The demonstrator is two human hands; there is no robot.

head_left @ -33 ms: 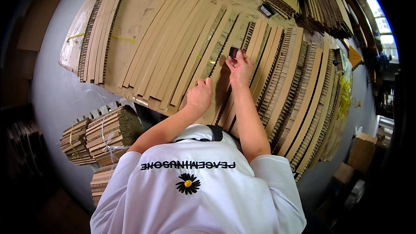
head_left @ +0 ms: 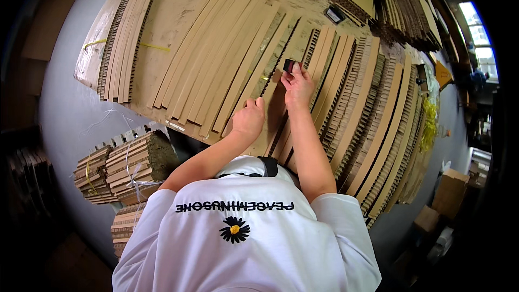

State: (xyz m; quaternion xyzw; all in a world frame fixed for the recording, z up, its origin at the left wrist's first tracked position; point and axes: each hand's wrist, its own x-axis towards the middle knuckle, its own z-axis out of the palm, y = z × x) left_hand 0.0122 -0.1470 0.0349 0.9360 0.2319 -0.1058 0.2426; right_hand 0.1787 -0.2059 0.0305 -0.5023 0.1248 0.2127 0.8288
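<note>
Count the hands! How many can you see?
2. The left hand is curled at a cardboard strip; the right hand, farther up, holds a small dark block. Others could be hidden in the dark edges.

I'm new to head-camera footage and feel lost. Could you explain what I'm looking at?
There's no machine here: these are a person's bare hands, seen from above by a fisheye camera worn on the head, so straight edges look bent. The white T-shirt is the wearer's own.

On the worktable lie rows of flat cardboard strips, with honeycomb-cored cardboard strips to the right.

The right hand pinches a small black-and-red object, too small to identify. The left hand is curled over the strips; whether it grips anything is hidden.
</note>
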